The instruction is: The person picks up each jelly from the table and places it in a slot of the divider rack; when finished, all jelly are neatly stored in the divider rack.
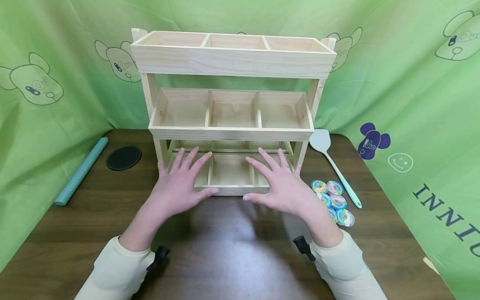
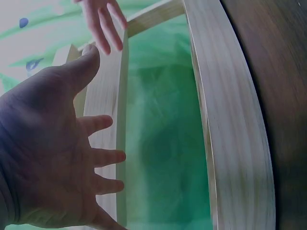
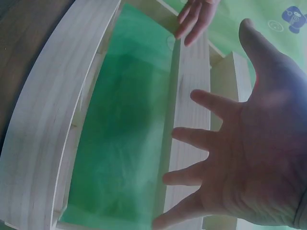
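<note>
A three-tier wooden shelf rack (image 1: 232,133) with divided trays stands at the back middle of the table. In front of its lowest tray, my left hand (image 1: 180,187) spreads its fingers on the left side, palm toward the rack. My right hand (image 1: 281,187) mirrors it on the right, fingers splayed and thumb pointing inward. Both hands hold nothing. From the left wrist view, the left fingers overlap a pale wooden board (image 2: 108,86) of the rack. In the right wrist view, the right fingertips overlap a similar board (image 3: 189,96). The trays' compartments look bare.
A light blue cylinder (image 1: 82,171) and a black round disc (image 1: 123,158) lie left of the rack. On the right are a pale blue spatula (image 1: 335,164) and several small colourful round cups (image 1: 338,202). Green printed cloth (image 1: 416,91) hangs around the brown table (image 1: 232,258).
</note>
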Action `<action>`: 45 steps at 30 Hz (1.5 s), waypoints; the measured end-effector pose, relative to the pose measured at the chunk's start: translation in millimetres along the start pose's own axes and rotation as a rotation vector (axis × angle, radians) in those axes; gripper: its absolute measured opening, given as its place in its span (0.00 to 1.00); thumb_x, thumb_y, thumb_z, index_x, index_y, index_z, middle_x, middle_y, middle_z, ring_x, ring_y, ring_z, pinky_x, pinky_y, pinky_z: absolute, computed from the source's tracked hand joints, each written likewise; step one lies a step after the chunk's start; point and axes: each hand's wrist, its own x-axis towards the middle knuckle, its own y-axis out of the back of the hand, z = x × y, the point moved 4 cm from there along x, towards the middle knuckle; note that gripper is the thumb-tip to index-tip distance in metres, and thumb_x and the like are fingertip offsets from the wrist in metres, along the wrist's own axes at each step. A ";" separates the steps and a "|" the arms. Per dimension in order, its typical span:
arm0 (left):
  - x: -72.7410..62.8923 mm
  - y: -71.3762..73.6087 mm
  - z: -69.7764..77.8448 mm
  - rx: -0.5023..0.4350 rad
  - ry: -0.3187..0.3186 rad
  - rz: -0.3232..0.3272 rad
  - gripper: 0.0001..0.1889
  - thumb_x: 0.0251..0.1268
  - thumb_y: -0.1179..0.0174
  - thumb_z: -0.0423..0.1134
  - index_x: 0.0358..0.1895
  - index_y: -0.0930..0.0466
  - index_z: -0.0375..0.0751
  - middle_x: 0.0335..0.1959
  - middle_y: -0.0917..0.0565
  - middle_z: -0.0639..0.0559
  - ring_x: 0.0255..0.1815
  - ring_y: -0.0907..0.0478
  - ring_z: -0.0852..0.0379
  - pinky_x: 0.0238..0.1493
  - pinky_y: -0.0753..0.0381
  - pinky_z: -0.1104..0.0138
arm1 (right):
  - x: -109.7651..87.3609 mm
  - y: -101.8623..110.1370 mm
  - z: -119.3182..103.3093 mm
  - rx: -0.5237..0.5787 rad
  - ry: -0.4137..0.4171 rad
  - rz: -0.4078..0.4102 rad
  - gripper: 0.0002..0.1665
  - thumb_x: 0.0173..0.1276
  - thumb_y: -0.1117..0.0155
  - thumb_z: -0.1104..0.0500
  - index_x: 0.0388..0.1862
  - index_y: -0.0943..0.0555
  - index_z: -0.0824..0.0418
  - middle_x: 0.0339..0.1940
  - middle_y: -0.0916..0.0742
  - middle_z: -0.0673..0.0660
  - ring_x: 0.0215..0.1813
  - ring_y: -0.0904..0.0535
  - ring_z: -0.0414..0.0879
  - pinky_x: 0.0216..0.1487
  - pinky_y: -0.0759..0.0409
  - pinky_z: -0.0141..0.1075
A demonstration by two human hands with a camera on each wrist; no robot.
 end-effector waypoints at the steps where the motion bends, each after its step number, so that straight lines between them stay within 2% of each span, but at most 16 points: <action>1: 0.0 0.0 -2.7 -0.010 0.007 0.002 0.50 0.62 0.42 0.73 0.83 0.54 0.63 0.83 0.54 0.44 0.81 0.64 0.33 0.59 0.58 0.20 | 0.0 -0.1 0.4 0.007 0.003 -0.005 0.55 0.60 0.36 0.24 0.82 0.43 0.38 0.84 0.48 0.52 0.79 0.63 0.73 0.61 0.56 0.81; 5: -1.1 0.4 -15.8 -0.050 0.039 0.013 0.50 0.63 0.44 0.74 0.83 0.54 0.61 0.82 0.51 0.41 0.80 0.62 0.33 0.58 0.58 0.19 | -0.8 -1.5 4.0 0.013 0.010 -0.034 0.54 0.60 0.35 0.25 0.81 0.41 0.38 0.84 0.47 0.51 0.80 0.62 0.70 0.61 0.54 0.81; 8: -2.3 1.9 -28.3 -0.093 0.079 0.036 0.50 0.62 0.49 0.77 0.81 0.49 0.55 0.80 0.46 0.38 0.79 0.55 0.32 0.59 0.56 0.20 | -2.2 -1.6 9.5 0.010 0.012 -0.056 0.53 0.61 0.35 0.25 0.81 0.39 0.40 0.84 0.45 0.53 0.80 0.59 0.69 0.61 0.50 0.80; 12: -3.1 7.6 -44.5 -0.178 0.145 0.129 0.47 0.65 0.48 0.74 0.73 0.38 0.41 0.69 0.34 0.32 0.69 0.39 0.29 0.56 0.38 0.26 | -4.4 2.6 20.7 0.018 0.034 -0.069 0.48 0.64 0.33 0.31 0.77 0.32 0.49 0.80 0.36 0.59 0.78 0.44 0.67 0.65 0.42 0.73; 15: -2.6 11.3 -55.6 -0.253 0.191 0.221 0.39 0.68 0.41 0.65 0.65 0.36 0.33 0.60 0.31 0.31 0.57 0.33 0.32 0.43 0.27 0.38 | -8.2 7.5 30.9 0.028 0.033 -0.087 0.41 0.68 0.33 0.37 0.73 0.28 0.56 0.73 0.27 0.62 0.73 0.33 0.64 0.66 0.34 0.64; 17: -1.5 11.6 -62.6 -0.300 0.218 0.262 0.37 0.68 0.38 0.60 0.62 0.36 0.31 0.56 0.31 0.31 0.53 0.33 0.34 0.37 0.27 0.44 | -10.9 10.7 38.0 0.043 0.026 -0.105 0.37 0.71 0.35 0.41 0.71 0.26 0.60 0.69 0.22 0.62 0.70 0.29 0.61 0.66 0.31 0.58; 19: 0.1 10.7 -69.1 -0.334 0.242 0.293 0.35 0.68 0.37 0.56 0.61 0.37 0.30 0.53 0.31 0.31 0.50 0.33 0.35 0.34 0.28 0.47 | -12.9 13.7 45.2 0.066 0.013 -0.121 0.34 0.73 0.36 0.43 0.70 0.25 0.61 0.67 0.20 0.61 0.68 0.26 0.60 0.65 0.30 0.57; 24: 5.4 2.6 -86.3 -0.421 0.313 0.356 0.33 0.69 0.37 0.50 0.59 0.40 0.27 0.51 0.32 0.30 0.47 0.32 0.36 0.39 0.28 0.47 | -15.3 22.0 63.7 0.130 0.019 -0.124 0.30 0.72 0.34 0.47 0.65 0.22 0.63 0.59 0.15 0.60 0.60 0.21 0.60 0.61 0.26 0.55; 27: 7.7 -4.0 -96.1 -0.464 0.359 0.383 0.31 0.69 0.37 0.47 0.60 0.41 0.27 0.50 0.33 0.30 0.47 0.31 0.35 0.43 0.29 0.47 | -16.6 26.2 77.1 0.150 -0.007 -0.132 0.28 0.71 0.33 0.48 0.63 0.20 0.63 0.55 0.13 0.60 0.56 0.19 0.59 0.58 0.24 0.55; 32: 12.1 -14.9 -107.3 -0.512 0.405 0.355 0.35 0.68 0.37 0.42 0.66 0.46 0.27 0.57 0.35 0.26 0.55 0.32 0.31 0.53 0.30 0.42 | -19.1 31.3 101.3 0.186 -0.079 -0.163 0.29 0.70 0.31 0.50 0.64 0.21 0.63 0.56 0.14 0.64 0.59 0.19 0.59 0.60 0.26 0.55; 36: 17.6 -26.1 -113.6 -0.541 0.404 0.305 0.40 0.68 0.38 0.38 0.73 0.52 0.25 0.63 0.37 0.22 0.63 0.35 0.28 0.62 0.33 0.38 | -21.4 33.3 119.3 0.202 -0.117 -0.173 0.30 0.67 0.29 0.51 0.64 0.22 0.64 0.57 0.15 0.65 0.61 0.21 0.62 0.61 0.27 0.57; 40: 21.4 -37.1 -117.8 -0.573 0.378 0.275 0.40 0.67 0.40 0.34 0.74 0.53 0.22 0.61 0.33 0.22 0.62 0.32 0.27 0.61 0.32 0.37 | -22.6 31.6 135.4 0.183 -0.152 -0.179 0.30 0.65 0.27 0.53 0.63 0.21 0.64 0.58 0.16 0.66 0.61 0.22 0.64 0.60 0.27 0.58; 45: 22.2 -46.5 -120.1 -0.627 0.389 0.209 0.40 0.70 0.45 0.32 0.76 0.59 0.24 0.62 0.33 0.19 0.62 0.31 0.26 0.62 0.31 0.37 | -22.7 26.3 149.8 0.184 -0.185 -0.212 0.33 0.63 0.26 0.55 0.64 0.23 0.67 0.60 0.18 0.70 0.61 0.24 0.67 0.60 0.28 0.60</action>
